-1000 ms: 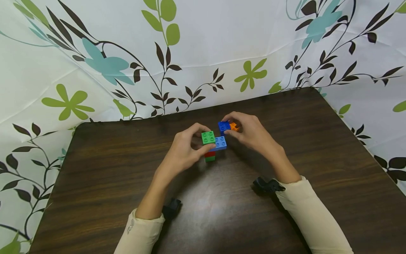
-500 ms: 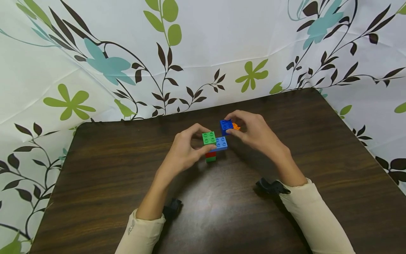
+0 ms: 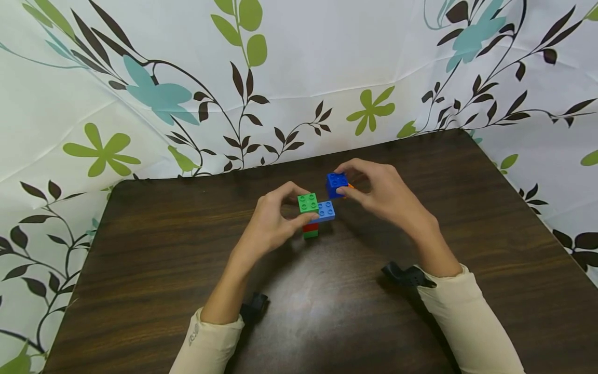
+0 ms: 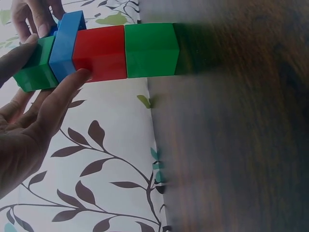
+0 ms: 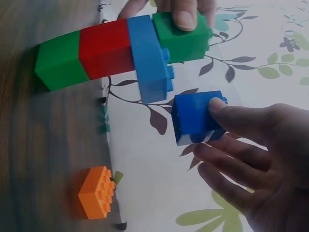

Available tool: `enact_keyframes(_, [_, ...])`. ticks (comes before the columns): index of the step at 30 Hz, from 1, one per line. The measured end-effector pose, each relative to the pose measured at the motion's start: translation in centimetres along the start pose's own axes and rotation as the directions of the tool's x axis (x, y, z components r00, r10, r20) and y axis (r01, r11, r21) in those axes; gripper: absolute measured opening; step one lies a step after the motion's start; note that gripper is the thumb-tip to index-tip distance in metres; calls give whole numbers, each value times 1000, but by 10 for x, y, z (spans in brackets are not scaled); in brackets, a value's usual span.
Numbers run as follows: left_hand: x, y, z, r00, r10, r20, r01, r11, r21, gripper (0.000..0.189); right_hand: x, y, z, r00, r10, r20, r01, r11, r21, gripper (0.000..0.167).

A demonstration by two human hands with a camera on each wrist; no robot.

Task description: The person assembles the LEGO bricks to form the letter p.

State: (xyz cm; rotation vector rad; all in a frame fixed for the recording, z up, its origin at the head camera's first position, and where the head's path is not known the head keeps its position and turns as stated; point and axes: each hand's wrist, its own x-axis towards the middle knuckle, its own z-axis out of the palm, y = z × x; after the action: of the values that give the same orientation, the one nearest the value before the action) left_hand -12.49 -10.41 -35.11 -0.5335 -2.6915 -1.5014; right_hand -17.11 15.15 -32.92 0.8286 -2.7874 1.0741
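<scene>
A tower of toy building bricks stands on the table. From the bottom it has a green brick (image 5: 58, 60), a red brick (image 5: 105, 50), a wider light blue brick (image 3: 326, 211) jutting to the right, and a green brick (image 3: 308, 203) on top. My left hand (image 3: 271, 223) holds the tower by the upper green brick, with one fingertip on the red brick in the left wrist view. Between thumb and fingers, my right hand (image 3: 385, 195) pinches a dark blue brick (image 5: 195, 113), apart from the tower and just right of the light blue brick's free studs.
An orange brick (image 5: 96, 193) lies on the dark wooden table (image 3: 163, 259) behind the right hand, mostly hidden in the head view. A patterned curtain (image 3: 303, 62) hangs along the table's far edge.
My right hand has shifted slightly to the right with the dark blue brick, covering more of the orange brick. The left hand and the tower have stayed put.
</scene>
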Motion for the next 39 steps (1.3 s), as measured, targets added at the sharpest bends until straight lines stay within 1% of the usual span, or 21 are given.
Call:
enact_keyframes(5, [1,-1,1,1000,-4,2,5,1000,-24,37,-3,-4,-7,1000,2,19,-2,1000,0,36])
enact_keyframes(11, [1,-2,0,1000,-18,8,18,999,-27,37,-5,-7,-10,1000,-6,25,7,1000,-12,37])
enact_keyframes(17, [0,-2,-1,1000,-22,10,22,999,-25,37,-7,-12,-13,997,14,70,-13,1000,-16,38])
enact_keyframes(21, [0,-2,-1,1000,-28,13,29,999,-25,38,-8,-14,-14,996,15,84,-13,1000,-23,39])
enact_keyframes(28, [1,-2,-1,1000,-21,14,21,999,-38,36,-9,-16,-12,993,-17,113,20,1000,-21,41])
enact_keyframes(33, [1,-3,-1,1000,-19,14,20,999,-43,36,-8,-17,-10,990,-21,141,28,999,-44,42])
enact_keyframes(39, [1,-4,-1,1000,-21,19,21,999,-44,35,-8,-15,-9,989,-53,140,64,995,-71,41])
